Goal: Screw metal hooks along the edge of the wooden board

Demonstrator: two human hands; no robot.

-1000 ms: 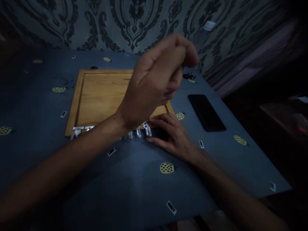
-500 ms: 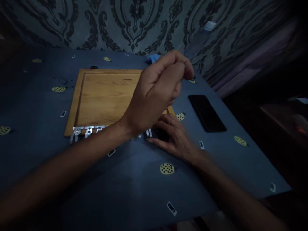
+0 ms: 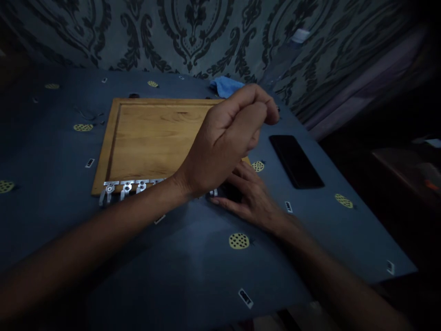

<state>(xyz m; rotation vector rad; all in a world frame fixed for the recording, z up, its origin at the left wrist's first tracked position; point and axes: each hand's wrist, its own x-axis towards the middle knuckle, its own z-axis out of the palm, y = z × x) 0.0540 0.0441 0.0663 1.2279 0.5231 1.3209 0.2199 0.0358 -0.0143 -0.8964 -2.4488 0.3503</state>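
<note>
A wooden board (image 3: pixel 151 138) with a grooved border lies flat on the table. Several small silver metal brackets (image 3: pixel 127 186) with screws sit in a row along its near edge. My left hand (image 3: pixel 229 135) is raised over the right part of the board, fingers curled in a closed grip; whatever is inside is hidden. Beneath it, my right hand (image 3: pixel 250 195) rests at the board's near right corner. Its thumb and curled fingers are around the end metal bracket (image 3: pixel 213 192), which is mostly covered. My left forearm hides part of the row.
A black phone (image 3: pixel 296 161) lies right of the board on the pineapple-print tablecloth (image 3: pixel 193 285). Behind are a blue cloth (image 3: pixel 225 86) and a clear bottle (image 3: pixel 284 57) with a white cap. A thin dark strand (image 3: pixel 87 114) lies left. The table's right edge slants away.
My left hand has dipped slightly and shifted a little right, showing more of the blue cloth. My right hand stays in nearly the same place.
</note>
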